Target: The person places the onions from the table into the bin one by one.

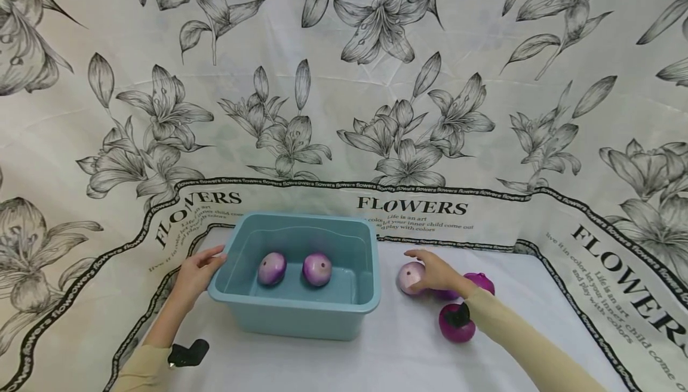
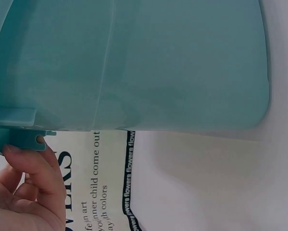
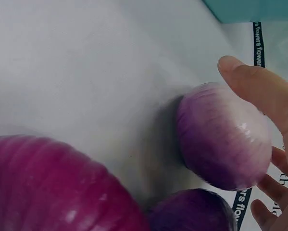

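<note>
White table (image 1: 285, 363): a cloth-covered support, on which the bin is set.
Blue bin (image 1: 295, 321): stood upright, left of centre; long axis laid left to right across the head view. Judged light, slightly flexible plastic; best held by the rim at the short ends.
Left hand (image 1: 193, 275): set at the bin's left end; the rim is pinched between thumb and fingers.
Right hand (image 1: 438, 272): placed about the pale onion (image 1: 409, 279); thumb and fingers are spread to either side, and no firm closure is shown.
Front magenta onion (image 1: 453, 333): rested right of the bin, partly covered by a black strap (image 1: 458, 315).
Left binned onion (image 1: 272, 269) and right binned onion (image 1: 317, 270): seated apart on the bin floor; the right one's brown spot is turned toward the viewer.
Pale onion, position: on the table, just right of the bin.
Pale onion, axis: near-round, no marked long axis; the dark-spotted end is turned toward the viewer.
Pale onion, handling: judged light, firm and slick; best gripped at its widest girth, thumb opposed to fingers.
Purple onion (image 3: 194, 211): partly hidden; direction cannot be told.
</note>
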Demonstrator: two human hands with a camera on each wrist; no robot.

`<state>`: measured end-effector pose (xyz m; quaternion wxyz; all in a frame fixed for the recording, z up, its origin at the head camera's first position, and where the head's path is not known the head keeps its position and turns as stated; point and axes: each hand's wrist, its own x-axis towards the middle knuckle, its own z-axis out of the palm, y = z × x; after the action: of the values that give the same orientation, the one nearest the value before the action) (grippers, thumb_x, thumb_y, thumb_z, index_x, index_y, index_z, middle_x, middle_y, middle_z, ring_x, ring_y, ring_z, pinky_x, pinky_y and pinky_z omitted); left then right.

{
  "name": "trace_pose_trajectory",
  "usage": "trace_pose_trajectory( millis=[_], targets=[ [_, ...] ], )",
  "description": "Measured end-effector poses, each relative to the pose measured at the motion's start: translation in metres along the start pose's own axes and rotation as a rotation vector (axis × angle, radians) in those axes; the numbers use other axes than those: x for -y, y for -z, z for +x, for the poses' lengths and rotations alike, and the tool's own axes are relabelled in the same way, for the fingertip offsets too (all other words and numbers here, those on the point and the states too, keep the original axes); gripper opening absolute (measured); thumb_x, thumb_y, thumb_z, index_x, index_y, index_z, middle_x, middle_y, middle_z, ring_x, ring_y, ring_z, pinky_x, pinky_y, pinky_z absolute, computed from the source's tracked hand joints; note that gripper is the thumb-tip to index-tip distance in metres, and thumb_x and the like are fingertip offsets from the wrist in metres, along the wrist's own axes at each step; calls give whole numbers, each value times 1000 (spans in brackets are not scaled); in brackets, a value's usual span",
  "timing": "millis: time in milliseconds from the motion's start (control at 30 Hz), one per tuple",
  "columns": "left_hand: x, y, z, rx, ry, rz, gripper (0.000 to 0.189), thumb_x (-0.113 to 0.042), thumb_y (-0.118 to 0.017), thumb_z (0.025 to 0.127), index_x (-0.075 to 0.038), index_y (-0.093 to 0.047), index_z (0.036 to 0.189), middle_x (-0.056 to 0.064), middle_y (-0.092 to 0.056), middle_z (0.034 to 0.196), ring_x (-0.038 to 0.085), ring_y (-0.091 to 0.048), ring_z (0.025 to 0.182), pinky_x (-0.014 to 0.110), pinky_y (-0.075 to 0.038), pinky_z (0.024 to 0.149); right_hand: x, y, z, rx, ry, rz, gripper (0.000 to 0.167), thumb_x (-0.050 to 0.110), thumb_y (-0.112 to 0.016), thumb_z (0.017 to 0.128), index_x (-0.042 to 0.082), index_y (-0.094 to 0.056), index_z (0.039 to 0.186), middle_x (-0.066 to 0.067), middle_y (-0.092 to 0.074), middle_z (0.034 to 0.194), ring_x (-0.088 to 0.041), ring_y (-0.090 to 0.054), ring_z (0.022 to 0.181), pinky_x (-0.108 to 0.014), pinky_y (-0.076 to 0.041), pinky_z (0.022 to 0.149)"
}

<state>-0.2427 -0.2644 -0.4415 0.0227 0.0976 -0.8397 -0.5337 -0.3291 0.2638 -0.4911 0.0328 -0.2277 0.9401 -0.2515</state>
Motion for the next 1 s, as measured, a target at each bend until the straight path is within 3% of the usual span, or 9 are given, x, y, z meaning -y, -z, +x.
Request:
trace_pose_trajectory(
  millis=[433, 667, 1000],
  targets=[
    [1, 0, 2, -3, -3, -1, 51, -30, -56, 98, 1, -49, 138, 24, -59, 120, 5, -58, 82, 22, -52, 64, -5, -14, 1, 67, 23, 36, 98, 24, -91, 57, -4, -43, 138, -25, -51, 132, -42, -50, 119, -60, -38, 100],
    [0, 0, 0, -1, -8, -2, 50, -28, -55, 98, 1, -49, 138, 24, -59, 121, 6, -58, 83, 23, -52, 65, -4, -24, 1, 107, -6, 16, 102, 24, -94, 54, 1, -42, 139, -23, -49, 129, -40, -50, 118, -59, -40, 99],
    [-1, 0, 0, 2, -3, 3, 50, -29, -55, 98, 0, -49, 138, 24, -59, 122, 8, -59, 85, 23, -52, 65, 1, -31, 4, 71, 53, -3, 96, 17, -94, 52, -1, -47, 134, -21, -51, 124, -39, -53, 114, -57, -44, 96]
  ],
)
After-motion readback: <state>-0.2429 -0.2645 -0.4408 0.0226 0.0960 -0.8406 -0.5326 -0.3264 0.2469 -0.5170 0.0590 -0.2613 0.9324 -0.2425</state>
